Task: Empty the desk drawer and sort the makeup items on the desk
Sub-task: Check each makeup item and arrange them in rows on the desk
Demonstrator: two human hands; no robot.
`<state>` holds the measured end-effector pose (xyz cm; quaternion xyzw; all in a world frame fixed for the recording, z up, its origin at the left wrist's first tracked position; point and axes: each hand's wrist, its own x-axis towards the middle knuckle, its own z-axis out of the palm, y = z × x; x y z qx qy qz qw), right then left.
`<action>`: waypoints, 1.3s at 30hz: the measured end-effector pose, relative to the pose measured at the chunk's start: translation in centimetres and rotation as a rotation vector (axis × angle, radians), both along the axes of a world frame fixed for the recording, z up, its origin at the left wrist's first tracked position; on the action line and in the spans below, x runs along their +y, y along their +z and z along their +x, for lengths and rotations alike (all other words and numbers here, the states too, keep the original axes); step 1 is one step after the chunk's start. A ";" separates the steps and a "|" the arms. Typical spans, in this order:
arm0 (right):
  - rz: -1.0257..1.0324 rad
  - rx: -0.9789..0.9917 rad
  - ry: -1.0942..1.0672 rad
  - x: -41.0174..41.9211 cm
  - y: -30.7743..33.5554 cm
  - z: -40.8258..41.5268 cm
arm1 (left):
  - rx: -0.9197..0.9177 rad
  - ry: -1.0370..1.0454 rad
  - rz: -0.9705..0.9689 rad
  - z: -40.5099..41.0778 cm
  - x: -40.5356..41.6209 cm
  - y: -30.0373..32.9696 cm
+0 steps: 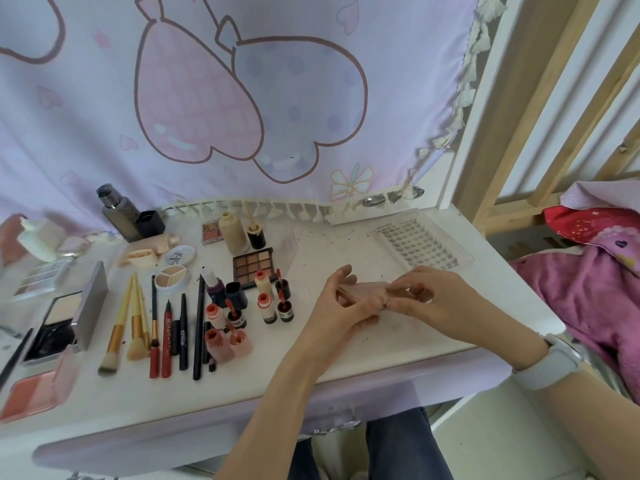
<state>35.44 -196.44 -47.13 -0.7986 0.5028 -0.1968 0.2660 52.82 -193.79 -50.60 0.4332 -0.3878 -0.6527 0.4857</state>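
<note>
- Brushes [128,323], pencils and lip bottles [273,306] crowd the desk's [398,348] left half.
- Lash tray [420,244] lies near the back right corner.
- Left hand [341,306] and right hand [433,296] both pinch a pale pink flat case [363,289] near the desk's front edge.

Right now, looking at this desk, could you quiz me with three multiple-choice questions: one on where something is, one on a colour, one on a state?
1. Where is the clear lash tray?
A. back right of the desk
B. front left
C. on the floor

2. What colour is the wristband?
A. black
B. white
C. red

3. What are the hands doing?
A. resting flat
B. holding a pale pink item together
C. gripping a brush

Answers: 1 A, it lies near the curtain; 2 B, white on the right wrist; 3 B, left hand and right hand pinch the pale pink item.
</note>
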 end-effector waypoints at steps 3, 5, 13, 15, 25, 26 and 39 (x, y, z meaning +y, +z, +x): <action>0.054 0.019 0.004 -0.1 0.4 0.0 | -0.100 -0.017 -0.050 0.4 0.1 0.0; 0.085 0.011 0.009 -0.1 0.7 0.1 | -0.136 -0.032 -0.068 0.7 0.0 0.1; 0.114 -0.046 0.008 0.0 1.4 0.6 | -0.179 -0.029 -0.088 1.0 -0.1 0.1; 0.127 -0.075 -0.019 -0.1 1.4 0.5 | -0.240 0.009 -0.091 0.5 -0.1 0.2; -0.043 0.016 -0.102 0.3 1.6 0.8 | -0.148 0.323 0.048 -0.7 0.0 1.0; -0.043 -0.001 -0.123 0.2 1.5 0.8 | -0.157 0.348 0.069 -0.6 0.1 1.1; 0.291 -0.482 -0.349 1.3 -0.5 -0.7 | -1.005 0.095 -0.082 -0.4 2.2 1.4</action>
